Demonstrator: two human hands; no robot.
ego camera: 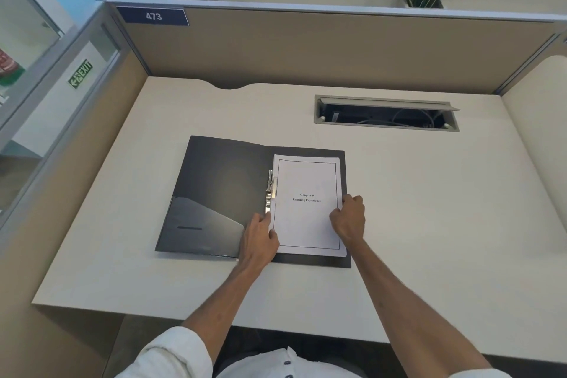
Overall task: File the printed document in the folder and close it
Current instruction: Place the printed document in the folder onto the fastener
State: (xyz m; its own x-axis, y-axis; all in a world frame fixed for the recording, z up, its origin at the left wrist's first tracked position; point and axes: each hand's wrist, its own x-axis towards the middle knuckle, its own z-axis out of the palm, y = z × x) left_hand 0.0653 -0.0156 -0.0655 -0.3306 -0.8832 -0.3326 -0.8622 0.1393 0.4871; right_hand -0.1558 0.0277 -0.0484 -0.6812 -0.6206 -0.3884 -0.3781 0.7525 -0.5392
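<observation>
A black folder (221, 187) lies open flat on the desk, its left cover bearing an inner pocket. On its right half rests the printed document (306, 218), a white stack with a framed title page, its left edge against the metal clip (270, 190) along the spine. My left hand (260, 239) touches the stack's lower left edge beside the clip, fingers on the paper. My right hand (349, 218) grips the stack's right edge, fingers curled over it.
The cream desk (429, 209) sits inside beige partition walls (306, 49). An open cable tray slot (386, 113) lies at the back right. Two potted plants stand behind the partition. A glass panel with an exit sign is at left.
</observation>
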